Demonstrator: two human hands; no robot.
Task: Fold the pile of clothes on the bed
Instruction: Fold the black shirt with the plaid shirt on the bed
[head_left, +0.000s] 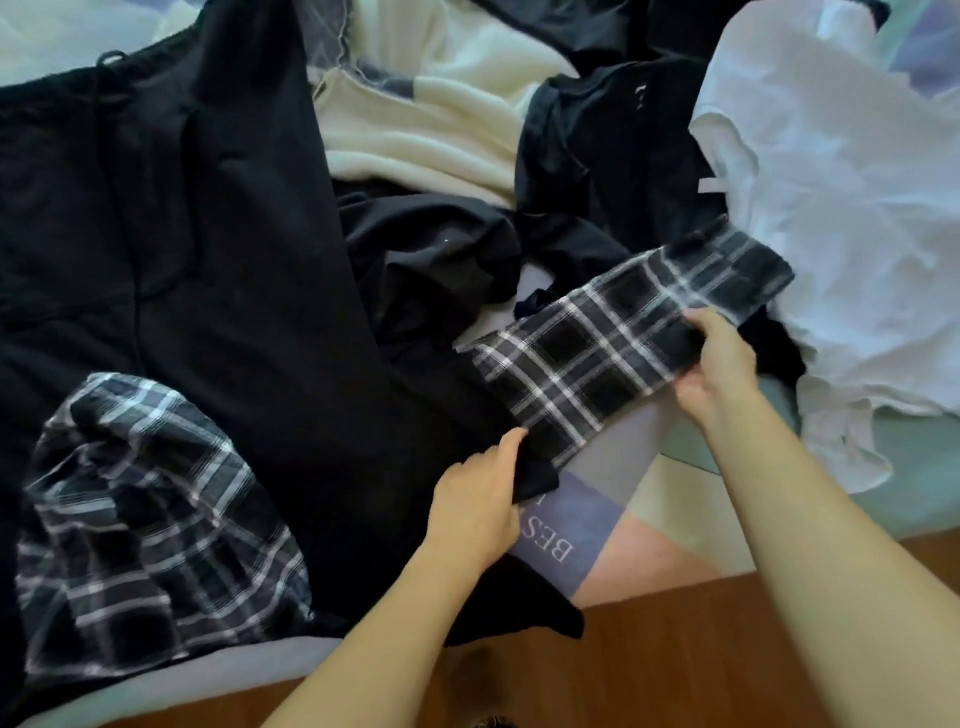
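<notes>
I have the plaid sleeve (618, 338) stretched between my two grips. My left hand (480, 499) pinches its near end, at the dark cuff, and my right hand (719, 364) clasps the far edge, thumb on top and fingers curled under. To fold it well I judge I should keep the cloth taut between both grips, line up the edges, then lay it flat before letting go. The rest of the plaid shirt (150, 525) lies bunched beyond my left grip, over a big black garment (171, 234). Past my right grip sits a crumpled white shirt (852, 208); ahead, a cream fleece (441, 130). Under everything is the bed (649, 551), its cover in pastel blocks with lettering, and a wooden floor (675, 665) nearest me.
</notes>
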